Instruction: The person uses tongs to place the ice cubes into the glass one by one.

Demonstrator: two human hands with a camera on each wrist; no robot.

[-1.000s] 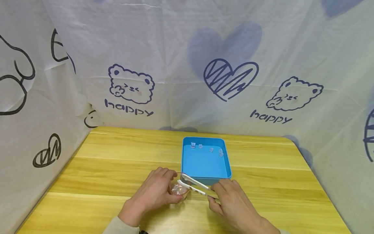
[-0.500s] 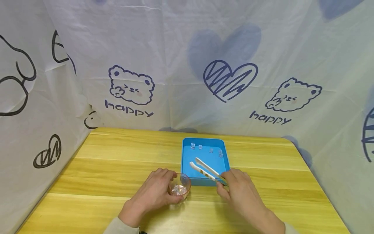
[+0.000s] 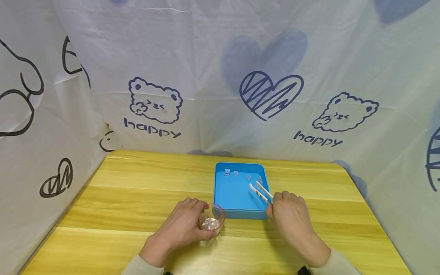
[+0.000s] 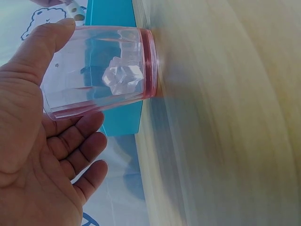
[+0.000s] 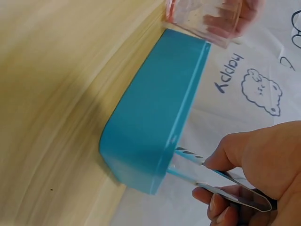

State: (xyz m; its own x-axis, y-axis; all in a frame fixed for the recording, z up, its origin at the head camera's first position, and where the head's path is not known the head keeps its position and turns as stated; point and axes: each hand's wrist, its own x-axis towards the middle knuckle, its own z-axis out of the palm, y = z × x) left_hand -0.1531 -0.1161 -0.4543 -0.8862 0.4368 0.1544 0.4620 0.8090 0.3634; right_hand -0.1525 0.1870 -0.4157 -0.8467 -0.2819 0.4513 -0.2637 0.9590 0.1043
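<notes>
My left hand (image 3: 182,225) holds a clear plastic cup (image 4: 70,75) with a reddish rim, its thumb on one side and fingers on the other. Several clear cubes (image 4: 122,75) lie at the bottom of the cup. In my right hand (image 3: 288,214) is a pair of white-tipped tongs (image 3: 258,193), gripped between thumb and fingers. The tongs' arms are spread, with their tips reaching into the right part of the blue tray (image 3: 233,196). A clear cube (image 3: 259,178) lies right by those tips, partly overlapped by them.
More clear cubes lie along the tray's far side, among them one at the back left (image 3: 227,172) and one in the middle (image 3: 248,177). The tray stands on a wood-patterned table (image 3: 137,198), just beyond the cup. A printed white cloth (image 3: 206,76) hangs behind.
My right hand has moved the tongs from over the cup, across the tray, to the cube at its right side. The left hand and cup have stayed in place.
</notes>
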